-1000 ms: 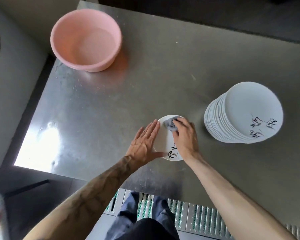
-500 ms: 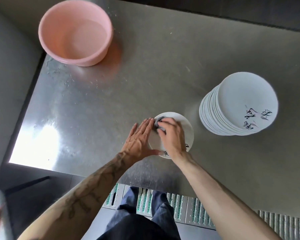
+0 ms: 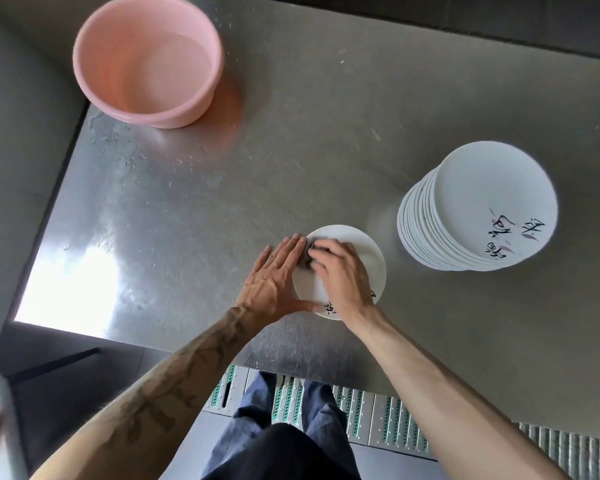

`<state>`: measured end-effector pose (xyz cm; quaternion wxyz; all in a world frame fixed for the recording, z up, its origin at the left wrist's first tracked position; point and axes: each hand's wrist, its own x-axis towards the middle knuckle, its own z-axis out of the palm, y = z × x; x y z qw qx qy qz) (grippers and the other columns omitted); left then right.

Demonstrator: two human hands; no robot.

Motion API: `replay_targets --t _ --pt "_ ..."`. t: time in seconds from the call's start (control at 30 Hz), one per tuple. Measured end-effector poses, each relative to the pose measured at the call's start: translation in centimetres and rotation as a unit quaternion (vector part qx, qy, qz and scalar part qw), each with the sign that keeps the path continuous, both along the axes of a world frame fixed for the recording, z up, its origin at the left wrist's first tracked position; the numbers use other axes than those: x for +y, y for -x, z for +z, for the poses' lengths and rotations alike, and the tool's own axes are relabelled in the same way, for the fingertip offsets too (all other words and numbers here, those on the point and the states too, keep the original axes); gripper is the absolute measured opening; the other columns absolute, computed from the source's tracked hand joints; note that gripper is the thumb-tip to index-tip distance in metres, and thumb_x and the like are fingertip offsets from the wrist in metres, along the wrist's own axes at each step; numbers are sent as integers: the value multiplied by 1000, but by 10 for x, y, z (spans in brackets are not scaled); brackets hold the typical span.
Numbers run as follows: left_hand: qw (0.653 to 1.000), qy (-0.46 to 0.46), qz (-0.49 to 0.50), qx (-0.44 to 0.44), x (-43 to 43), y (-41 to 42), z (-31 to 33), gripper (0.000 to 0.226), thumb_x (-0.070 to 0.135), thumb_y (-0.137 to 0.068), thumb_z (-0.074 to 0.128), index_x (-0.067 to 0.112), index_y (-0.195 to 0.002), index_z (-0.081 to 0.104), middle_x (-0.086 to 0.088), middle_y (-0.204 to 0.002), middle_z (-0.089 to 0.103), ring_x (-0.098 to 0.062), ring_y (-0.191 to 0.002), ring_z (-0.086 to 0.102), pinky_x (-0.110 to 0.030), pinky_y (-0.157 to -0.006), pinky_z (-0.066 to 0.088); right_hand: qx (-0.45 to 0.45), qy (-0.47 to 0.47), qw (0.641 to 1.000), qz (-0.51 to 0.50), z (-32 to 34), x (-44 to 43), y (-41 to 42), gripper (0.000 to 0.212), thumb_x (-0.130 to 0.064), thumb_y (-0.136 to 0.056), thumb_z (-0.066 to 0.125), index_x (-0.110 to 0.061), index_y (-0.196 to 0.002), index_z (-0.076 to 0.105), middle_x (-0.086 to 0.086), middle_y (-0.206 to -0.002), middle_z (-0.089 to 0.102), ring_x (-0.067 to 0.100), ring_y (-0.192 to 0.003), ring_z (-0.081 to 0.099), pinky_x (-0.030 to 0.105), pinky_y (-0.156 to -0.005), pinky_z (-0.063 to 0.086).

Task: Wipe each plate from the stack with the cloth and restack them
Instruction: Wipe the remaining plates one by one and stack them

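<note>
Plate (image 3: 343,233) — white, single, flat on steel table (image 3: 291,150) near its front edge, black brush marks at near rim, largely covered by both hands. Cloth (image 3: 305,259) — small, grey, bunched, on left part of plate, mostly hidden under right fingers. Right hand (image 3: 340,271) — fingers curled over cloth, pressing it onto plate; somewhat blurred. Left hand (image 3: 274,275) — fingers straight and together, laid flat against left edge of plate, thumb stretched along near rim, holding nothing. Stack (image 3: 478,206) — tall, white plates, leaning a little, right of single plate and apart from it; top plate marked with black brushwork and pinkish touches. Basin (image 3: 146,60) — pink, round, far left corner of table, well apart from plates; droplets scattered on steel beside it. Grating (image 3: 361,410) — silver and green floor panels below front table edge, dark trousers above them.
</note>
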<state>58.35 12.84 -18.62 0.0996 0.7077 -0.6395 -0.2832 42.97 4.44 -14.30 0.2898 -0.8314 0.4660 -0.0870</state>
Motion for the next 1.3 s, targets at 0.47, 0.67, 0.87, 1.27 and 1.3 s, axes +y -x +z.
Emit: replay_targets --t 0.47,0.67,0.87,1.27,1.3 --pt "999 -22 -20 -13 3 -2 -3 137 100 -61 50 27 -165 -2 4 -173 -1 -14 -159 0 -43 -130 3 59 6 985 -160 -1 -10 26 29 -13 -92 69 -16 -121 74 -1 -128 62 29 -109 55 32 -91 43" --pt "1000 13 -6 -14 2 -1 -3 135 97 -62 56 22 -165 11 2 -173 10 -15 -158 11 -43 -129 12 13 -19 1000 -4 3 19 0 25 -8 -89 70 -15 -113 75 -2 -122 65 27 -106 59 39 -93 50" --pt "999 -13 -30 -39 1 0 -1 136 100 -60 45 24 -165 5 -2 -173 4 -20 -159 5 -44 -129 6 15 -32 998 59 0 40 44 22 -9 -89 74 -14 -109 79 -4 -118 69 25 -99 59 39 -91 53" --pt "997 -37 -20 -57 -1 8 4 139 98 -59 56 28 -164 -5 -2 -173 0 -20 -159 1 -48 -129 5 38 -43 998 8 2 41 65 24 -8 -90 72 -16 -112 79 -6 -119 67 22 -102 56 38 -96 51" --pt "997 -38 -18 -57 -1 8 4 140 98 -59 55 29 -164 -5 -2 -173 -1 -20 -159 0 -48 -129 4 32 -47 998 12 3 41 59 24 -7 -90 72 -15 -112 79 -5 -118 68 23 -102 57 38 -97 51"
